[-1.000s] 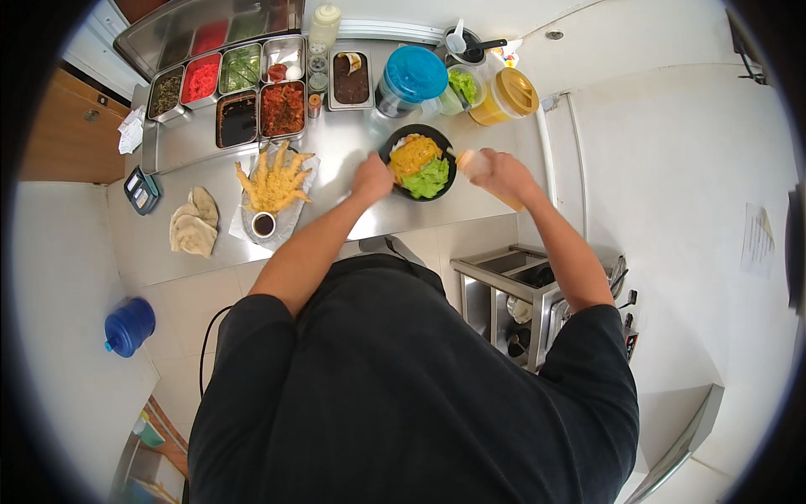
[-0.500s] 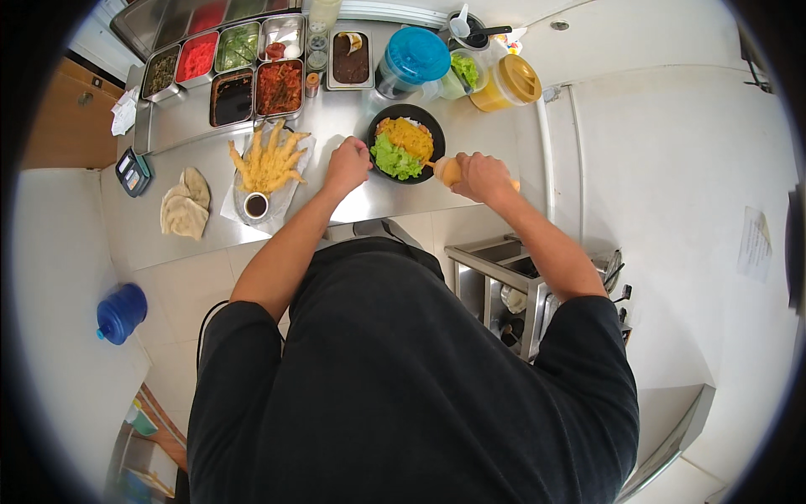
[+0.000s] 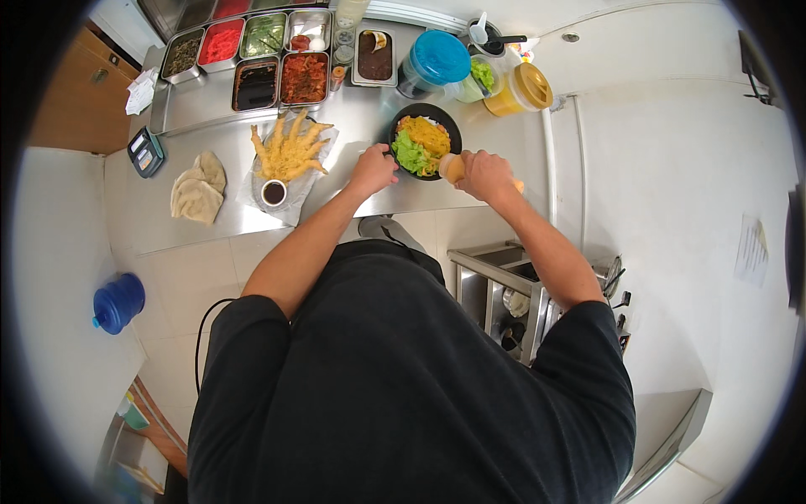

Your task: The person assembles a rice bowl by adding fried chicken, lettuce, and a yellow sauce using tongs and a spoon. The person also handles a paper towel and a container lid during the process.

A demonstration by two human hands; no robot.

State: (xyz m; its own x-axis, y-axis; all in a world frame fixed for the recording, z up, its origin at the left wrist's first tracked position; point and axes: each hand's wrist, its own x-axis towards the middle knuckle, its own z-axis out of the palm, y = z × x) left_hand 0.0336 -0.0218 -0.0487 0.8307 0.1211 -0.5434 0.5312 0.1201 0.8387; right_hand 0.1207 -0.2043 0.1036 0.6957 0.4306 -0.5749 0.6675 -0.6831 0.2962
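Note:
My right hand [image 3: 489, 176] wraps round a squeeze bottle of pale orange sauce [image 3: 453, 169]. The bottle is tipped, its nozzle end over the near right side of a black bowl [image 3: 454, 126]. In the bowl lie green lettuce [image 3: 410, 153] and a golden-yellow topping [image 3: 426, 134], with streaks of sauce by the near rim. Beside the bowl's left rim is my left hand [image 3: 374, 170], thumb and fingers apart with nothing between them; whether it touches the rim I cannot tell. Left of that hand, fried battered pieces [image 3: 291, 151] and a small cup of dark sauce [image 3: 274, 193] sit on a paper-lined plate.
Metal trays of toppings [image 3: 304, 78] line the back left of the steel counter [image 3: 227, 239]. Behind the bowl stand a blue-lidded container [image 3: 436, 59] and a yellow-lidded jar [image 3: 519, 90]. A folded cloth [image 3: 199, 187] and a card terminal [image 3: 146, 152] lie at the left.
My left hand has come closer to the bowl and its fingers have spread. The bottle's nozzle end has shifted toward the bowl's near edge. The whole view has shifted slightly.

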